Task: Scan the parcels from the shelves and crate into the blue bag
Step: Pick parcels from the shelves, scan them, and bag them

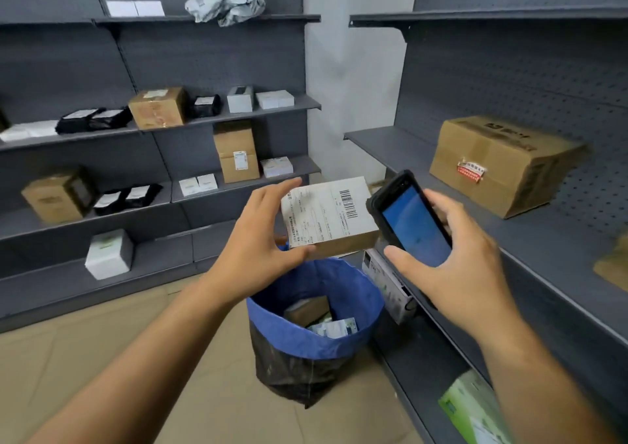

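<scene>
Cardboard parcel (pixel 326 212), one, left hand (pixel 261 236); scanner (pixel 413 221), one, right hand (pixel 455 260)

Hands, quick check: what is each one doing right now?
Left hand: holds the small labelled parcel, thumb and fingers gripping its edges, above the blue bag.
Right hand: grips the handheld scanner, screen lit blue.

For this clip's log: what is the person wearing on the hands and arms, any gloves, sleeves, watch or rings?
Nothing shows. The left hand and right hand are ungloved, with no rings visible. The left forearm and right forearm are uncovered down to the frame edge: no sleeve, watch, band or marking.
</scene>
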